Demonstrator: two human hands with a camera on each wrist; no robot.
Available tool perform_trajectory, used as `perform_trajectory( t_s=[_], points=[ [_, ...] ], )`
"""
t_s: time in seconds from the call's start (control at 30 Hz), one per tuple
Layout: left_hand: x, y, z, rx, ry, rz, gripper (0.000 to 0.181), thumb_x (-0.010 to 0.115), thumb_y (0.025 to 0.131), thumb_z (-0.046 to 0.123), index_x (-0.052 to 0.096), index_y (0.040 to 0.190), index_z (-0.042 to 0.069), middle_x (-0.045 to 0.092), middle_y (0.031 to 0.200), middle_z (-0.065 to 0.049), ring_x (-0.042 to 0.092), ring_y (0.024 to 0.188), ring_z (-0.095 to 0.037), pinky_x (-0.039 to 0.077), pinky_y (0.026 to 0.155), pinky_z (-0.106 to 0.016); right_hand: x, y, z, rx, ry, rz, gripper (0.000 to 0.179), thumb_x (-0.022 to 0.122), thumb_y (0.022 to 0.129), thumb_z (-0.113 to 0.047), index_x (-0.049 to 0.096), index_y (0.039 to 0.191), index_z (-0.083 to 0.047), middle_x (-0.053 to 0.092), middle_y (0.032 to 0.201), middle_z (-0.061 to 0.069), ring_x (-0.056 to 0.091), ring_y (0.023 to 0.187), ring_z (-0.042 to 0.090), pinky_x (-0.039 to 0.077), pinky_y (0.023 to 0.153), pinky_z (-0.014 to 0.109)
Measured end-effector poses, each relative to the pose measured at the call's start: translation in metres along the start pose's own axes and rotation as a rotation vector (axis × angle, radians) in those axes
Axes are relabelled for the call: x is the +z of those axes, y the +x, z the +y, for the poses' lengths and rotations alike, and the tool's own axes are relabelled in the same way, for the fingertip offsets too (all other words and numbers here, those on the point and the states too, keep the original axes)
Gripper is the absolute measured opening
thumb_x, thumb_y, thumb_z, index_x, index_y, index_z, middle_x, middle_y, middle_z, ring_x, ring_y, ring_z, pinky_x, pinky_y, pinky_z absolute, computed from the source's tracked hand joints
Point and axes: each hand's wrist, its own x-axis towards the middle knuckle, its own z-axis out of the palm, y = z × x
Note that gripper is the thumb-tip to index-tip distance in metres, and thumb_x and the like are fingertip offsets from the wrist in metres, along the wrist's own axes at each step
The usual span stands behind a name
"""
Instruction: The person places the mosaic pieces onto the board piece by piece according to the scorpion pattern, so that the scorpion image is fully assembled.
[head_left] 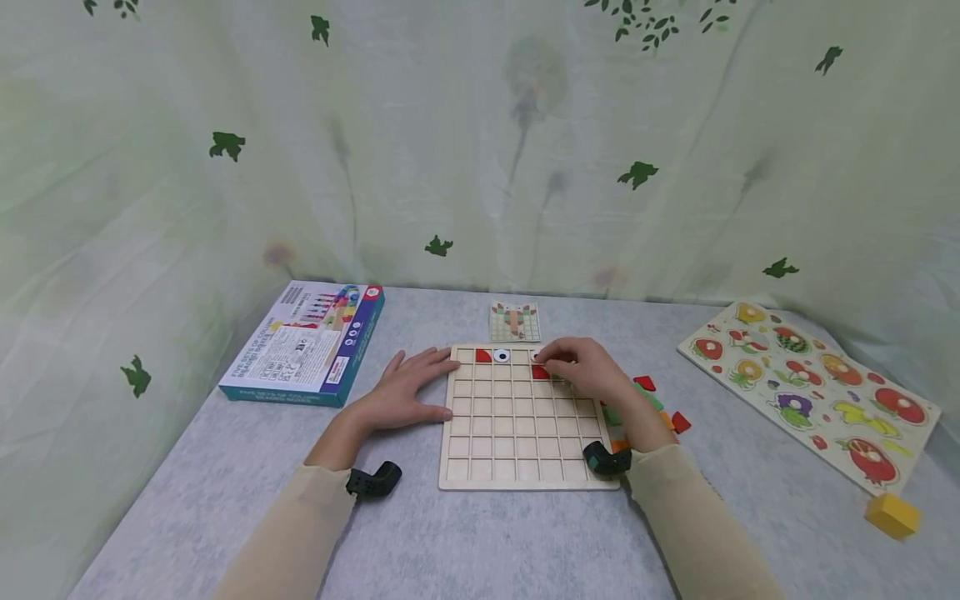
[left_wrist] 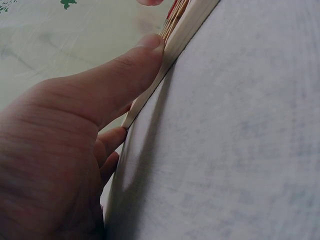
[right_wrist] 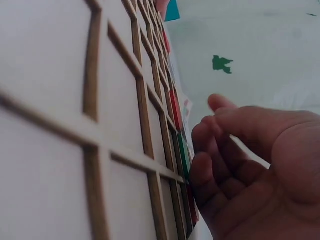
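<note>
A pale wooden grid board (head_left: 513, 425) lies flat on the table. My left hand (head_left: 405, 390) rests beside its left edge, fingers spread; the thumb and fingertips touch the board's side. Over the upper right of the board is my right hand (head_left: 588, 367), its fingers bent and thumb near the index finger. An eye tile (head_left: 534, 356) is partly covered by those fingertips; whether they pinch it cannot be seen. Also in the grid sit a red tile (head_left: 483, 356), another eye tile (head_left: 502, 356) and a second red tile (head_left: 540, 372). The right wrist view shows a green tile (right_wrist: 183, 154) below the fingers.
A pattern card (head_left: 515, 322) lies behind the board. Loose coloured tiles (head_left: 681, 422) are partly hidden by the right forearm. At left is a box (head_left: 303, 346); at right, a fruit puzzle board (head_left: 817, 392) and a yellow block (head_left: 892, 516). A curtain (head_left: 450, 167) hangs behind.
</note>
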Motion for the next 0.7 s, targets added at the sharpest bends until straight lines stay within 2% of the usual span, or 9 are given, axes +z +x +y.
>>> perform_trajectory(
  t_s=[0.13,0.23,0.43,0.53,0.7],
  points=[
    [0.0,0.0,0.0,0.0,0.001,0.001,0.079,0.075,0.084,0.049,0.045,0.151,0.021,0.029,0.165,-0.007,0.018,0.156,-0.033,-0.004,0.123,-0.063,-0.005,-0.002,-0.002,0.021,0.089,-0.014,0.017,0.061,0.1,-0.024,0.072,0.111,-0.016,0.072,0.11,0.006,0.06,0.085,0.025,0.052,0.07,0.033],
    [0.001,0.0,-0.001,-0.001,0.003,0.0,0.079,0.075,0.084,0.05,0.045,0.151,0.021,0.029,0.166,-0.007,0.018,0.156,-0.033,-0.004,0.123,-0.063,-0.011,-0.005,-0.006,0.034,0.128,-0.019,0.022,0.058,0.102,-0.024,0.07,0.117,-0.013,0.07,0.112,0.01,0.059,0.084,0.029,0.053,0.071,0.035],
    [0.0,0.0,-0.001,-0.002,0.006,0.001,0.08,0.075,0.084,0.049,0.044,0.152,0.021,0.029,0.166,-0.007,0.018,0.156,-0.034,-0.004,0.123,-0.063,-0.029,-0.012,-0.008,0.078,0.188,-0.003,0.029,0.057,0.103,-0.025,0.065,0.126,-0.01,0.068,0.12,0.015,0.062,0.099,0.033,0.056,0.085,0.04],
    [0.0,0.0,-0.001,-0.003,0.002,0.0,0.08,0.075,0.084,0.049,0.044,0.152,0.022,0.028,0.166,-0.007,0.017,0.156,-0.033,-0.004,0.123,-0.063,-0.036,-0.014,-0.006,0.08,0.164,0.023,0.03,0.056,0.103,-0.025,0.064,0.127,-0.009,0.067,0.118,0.017,0.063,0.1,0.034,0.055,0.088,0.041],
    [0.001,0.0,0.0,-0.014,0.002,-0.01,0.08,0.075,0.084,0.05,0.043,0.152,0.023,0.027,0.166,-0.005,0.017,0.156,-0.032,-0.004,0.124,-0.062,-0.048,-0.016,0.001,0.076,0.078,0.032,0.032,0.058,0.101,-0.025,0.063,0.128,-0.008,0.066,0.116,0.018,0.062,0.098,0.03,0.055,0.083,0.04]
  ],
)
